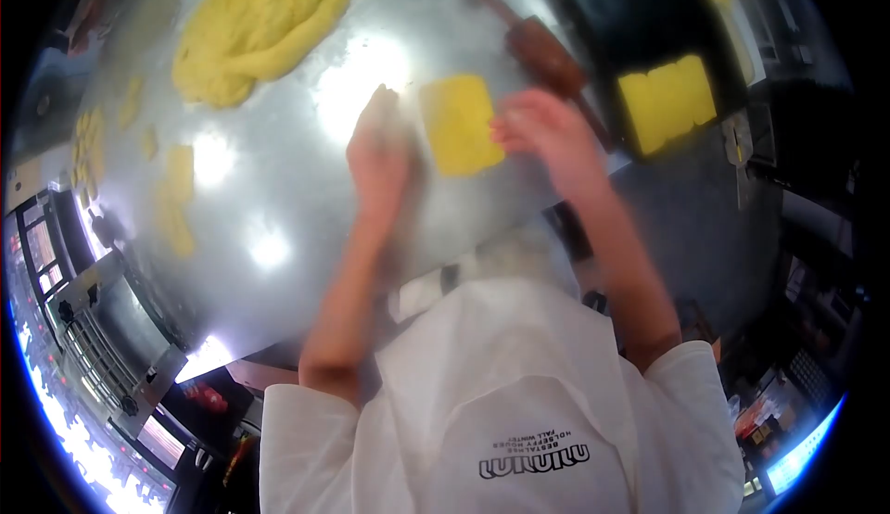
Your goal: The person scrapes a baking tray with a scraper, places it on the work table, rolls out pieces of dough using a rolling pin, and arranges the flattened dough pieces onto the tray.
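A flat yellow square of dough (458, 125) with rounded corners lies on the shiny metal table (278, 190). My left hand (379, 148) is on the metal just left of the square, with a narrow gap between them; its fingers are blurred. At the right edge of the square is my right hand (542, 129), its fingers bent and the fingertips at the dough's edge. Whether they pinch the dough is too blurred to tell. Beyond my right hand a brown rolling pin (547, 54) lies at a slant.
A large yellow dough mass (269, 23) lies at the upper left. Several small dough pieces (176, 199) are scattered at the left. On a dark tray (603, 4) at the right rests another yellow dough sheet (667, 104). Kitchen equipment stands at both sides.
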`<state>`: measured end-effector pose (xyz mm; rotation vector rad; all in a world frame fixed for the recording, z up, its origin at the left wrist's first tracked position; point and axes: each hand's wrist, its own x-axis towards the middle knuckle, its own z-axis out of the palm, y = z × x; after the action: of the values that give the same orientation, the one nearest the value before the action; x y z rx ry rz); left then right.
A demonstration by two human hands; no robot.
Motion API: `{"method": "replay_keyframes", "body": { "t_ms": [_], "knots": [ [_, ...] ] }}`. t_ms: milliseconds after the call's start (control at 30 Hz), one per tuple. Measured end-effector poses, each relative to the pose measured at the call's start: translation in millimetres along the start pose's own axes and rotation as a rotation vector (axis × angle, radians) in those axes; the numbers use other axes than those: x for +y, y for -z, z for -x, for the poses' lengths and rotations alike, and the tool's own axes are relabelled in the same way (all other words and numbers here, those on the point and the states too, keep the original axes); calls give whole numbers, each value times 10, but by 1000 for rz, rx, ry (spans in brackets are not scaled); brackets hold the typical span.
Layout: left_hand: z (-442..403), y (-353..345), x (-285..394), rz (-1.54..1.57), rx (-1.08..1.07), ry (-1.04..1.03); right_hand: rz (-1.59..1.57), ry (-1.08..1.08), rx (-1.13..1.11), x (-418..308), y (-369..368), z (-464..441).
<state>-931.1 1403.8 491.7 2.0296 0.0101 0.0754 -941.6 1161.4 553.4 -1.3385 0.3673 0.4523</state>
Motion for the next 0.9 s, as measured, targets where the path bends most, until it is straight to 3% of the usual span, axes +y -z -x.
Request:
{"method": "replay_keyframes", "body": {
  "t_ms": [167, 267, 400, 500, 533, 633, 900],
  "knots": [
    [-2, 2, -170, 8, -14, 30, -216, -97, 9, 574, -63, -219],
    [24, -89, -315, -19, 13, -13, -257, 22, -83, 116, 3, -105],
    [-198, -222, -274, -151, 28, -190, 281, 177, 124, -210, -105, -274],
    [-356, -321, -158, -244, 26, -341, 880, 604, 129, 143, -10, -735],
    [-394, -323, -110, -289, 34, -396, 855, 632, 133, 175, -68, -803],
    [-490, -294, 29, -419, -152, -260, 1047, 794, 100, 250, -94, -1008],
    [-546, -288, 19, -390, -237, -197, 875, 581, 113, 206, -41, -1025]
  ]
}}
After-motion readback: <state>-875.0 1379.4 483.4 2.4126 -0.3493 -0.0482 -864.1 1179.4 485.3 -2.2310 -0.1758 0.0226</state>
